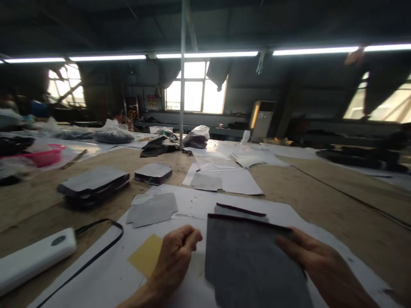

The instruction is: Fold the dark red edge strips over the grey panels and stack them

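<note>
Grey fabric panel (250, 263) gripped in the right hand (321, 259), dark strip along its far edge

The right hand is clamped on the panel's right side, near its top corner. The left hand (178, 248), just left of the panel, has its fingers curled together with nothing visible between them. Judging by edges, two pieces look edged: the held panel and a second panel (236, 211) just beyond it. The loose grey piece (156, 209) beyond the left hand shows no such strip, nor do the tops of the large stack (93, 179) and small stack (154, 172) farther off, so those seem left to do.

White paper (192, 197) covers the brown tabletop (272, 182) beneath both hands; a yellow card (148, 254) lies beside the left wrist. Well beyond the grip, tube lights (207, 55) and a bright window (194, 87) light a dim workshop.
</note>
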Available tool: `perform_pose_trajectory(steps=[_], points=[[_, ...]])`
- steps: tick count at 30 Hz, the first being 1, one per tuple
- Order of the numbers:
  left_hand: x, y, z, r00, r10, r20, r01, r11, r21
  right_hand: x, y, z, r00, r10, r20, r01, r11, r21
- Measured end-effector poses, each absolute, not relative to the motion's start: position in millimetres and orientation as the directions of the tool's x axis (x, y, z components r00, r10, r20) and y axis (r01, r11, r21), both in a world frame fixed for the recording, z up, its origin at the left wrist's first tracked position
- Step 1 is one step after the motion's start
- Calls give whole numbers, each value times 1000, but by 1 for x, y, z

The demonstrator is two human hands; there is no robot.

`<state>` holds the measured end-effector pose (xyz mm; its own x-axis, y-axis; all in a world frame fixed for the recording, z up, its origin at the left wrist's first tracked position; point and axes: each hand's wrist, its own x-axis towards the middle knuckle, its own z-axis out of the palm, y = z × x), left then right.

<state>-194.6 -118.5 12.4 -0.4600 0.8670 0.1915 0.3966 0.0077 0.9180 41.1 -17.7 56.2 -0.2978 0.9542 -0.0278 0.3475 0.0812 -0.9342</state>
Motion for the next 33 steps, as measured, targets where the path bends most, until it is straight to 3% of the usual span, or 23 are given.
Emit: perform_pose_trajectory(steps=[4,14,26,30,33], points=[[-191,-122,12,-420,887,191,450,21,893,18,16,61,-293,956,1,299,93,-950],[-193,-121,3,-323,924,203,595,31,803,17,60,19,-280,960,28,503,171,-848],[-187,-123,1,-285,901,327,707,-33,707,14,60,19,-149,982,118,774,190,-604],[-186,-121,-2,-265,884,386,759,-55,649,13,60,23,-67,987,145,858,131,-496],[-184,-116,-7,-212,858,467,818,-106,565,13,60,23,-30,961,274,880,156,-450]])
